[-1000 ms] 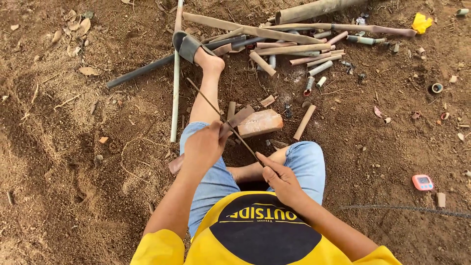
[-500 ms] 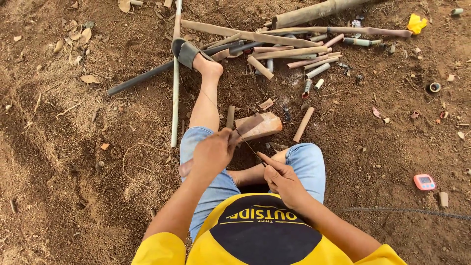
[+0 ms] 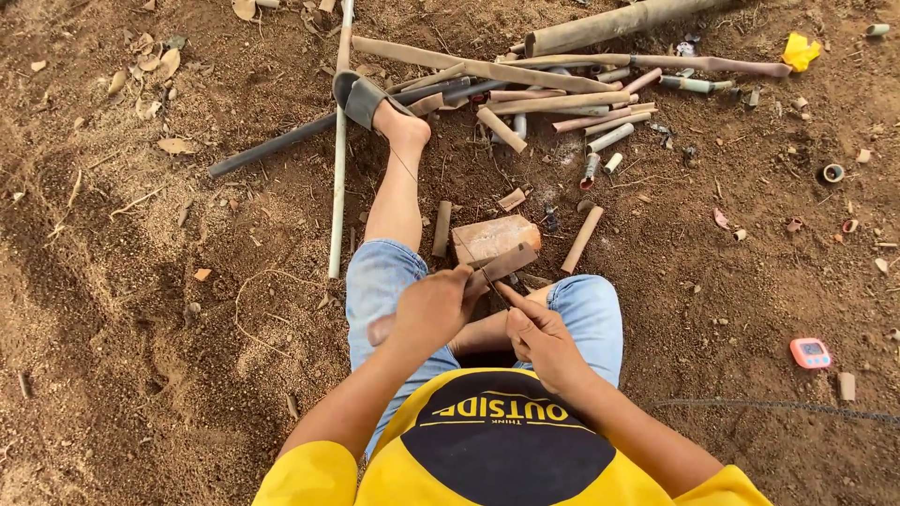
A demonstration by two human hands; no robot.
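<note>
Two hands at work: left hand (image 3: 433,309) grips a flat blade (image 3: 504,264), right hand (image 3: 542,339) pinches a thin bamboo sliver (image 3: 495,287); splitting step, steady push needed.

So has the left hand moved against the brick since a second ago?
Yes. The left hand, gripping a flat blade, has drawn back toward the body and slightly right, now just below the brick.
</note>
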